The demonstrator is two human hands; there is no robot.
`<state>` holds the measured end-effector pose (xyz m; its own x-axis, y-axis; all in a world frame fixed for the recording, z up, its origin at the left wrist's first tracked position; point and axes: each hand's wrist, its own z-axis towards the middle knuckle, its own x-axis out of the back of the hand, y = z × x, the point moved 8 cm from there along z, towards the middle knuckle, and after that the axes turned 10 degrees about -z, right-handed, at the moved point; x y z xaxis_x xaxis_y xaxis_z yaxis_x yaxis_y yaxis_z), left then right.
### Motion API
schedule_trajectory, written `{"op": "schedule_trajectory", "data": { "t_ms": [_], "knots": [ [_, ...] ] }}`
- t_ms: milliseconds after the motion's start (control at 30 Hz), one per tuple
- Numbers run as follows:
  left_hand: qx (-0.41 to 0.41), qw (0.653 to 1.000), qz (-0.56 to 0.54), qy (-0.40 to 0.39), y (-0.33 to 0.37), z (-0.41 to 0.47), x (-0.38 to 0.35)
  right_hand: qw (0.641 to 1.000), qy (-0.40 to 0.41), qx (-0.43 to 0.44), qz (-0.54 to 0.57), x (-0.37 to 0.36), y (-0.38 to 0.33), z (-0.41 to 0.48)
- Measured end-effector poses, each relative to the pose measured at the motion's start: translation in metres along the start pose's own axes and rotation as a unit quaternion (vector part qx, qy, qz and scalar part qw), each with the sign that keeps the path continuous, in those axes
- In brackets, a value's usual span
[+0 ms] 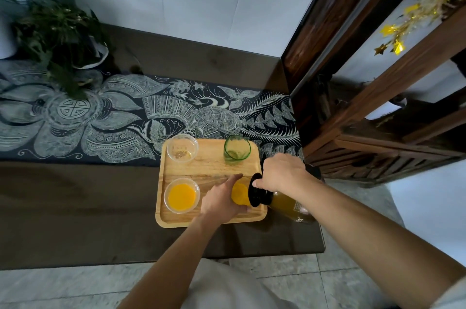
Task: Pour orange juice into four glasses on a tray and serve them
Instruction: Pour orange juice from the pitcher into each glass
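Fingers [234, 178] on my left hand [222, 197] wrap a glass [239, 194] on the tray [209, 170]. Right hand [282, 175] grips the jug [290, 205] (tilted).

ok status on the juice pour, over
Left hand grips near-right glass, right hand tips juice bottle into it. Near-left glass holds juice; far clear glass and green glass empty. Nothing blocks the pour.
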<state>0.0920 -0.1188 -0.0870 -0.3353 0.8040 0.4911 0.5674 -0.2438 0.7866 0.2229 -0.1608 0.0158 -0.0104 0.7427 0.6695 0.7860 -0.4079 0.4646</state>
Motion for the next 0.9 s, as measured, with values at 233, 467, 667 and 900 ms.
{"op": "schedule_trajectory", "data": {
  "t_ms": [233, 467, 667, 900],
  "knots": [
    [-0.002, 1.000, -0.007, 0.006, -0.002, 0.000, -0.001, 1.000, -0.001, -0.007, -0.002, 0.001, 0.000, -0.001],
    [-0.008, 1.000, -0.012, 0.007, 0.000, 0.001, 0.001, 1.000, 0.005, -0.012, -0.007, 0.007, -0.009, -0.002],
    [-0.009, 1.000, -0.016, 0.006, 0.000, 0.001, 0.001, 1.000, 0.001, -0.008, -0.008, 0.012, -0.011, -0.004],
    [-0.009, 1.000, -0.016, 0.006, -0.002, 0.001, 0.000, 1.000, 0.005, -0.009, -0.025, 0.016, -0.006, -0.007]
  ]
}}
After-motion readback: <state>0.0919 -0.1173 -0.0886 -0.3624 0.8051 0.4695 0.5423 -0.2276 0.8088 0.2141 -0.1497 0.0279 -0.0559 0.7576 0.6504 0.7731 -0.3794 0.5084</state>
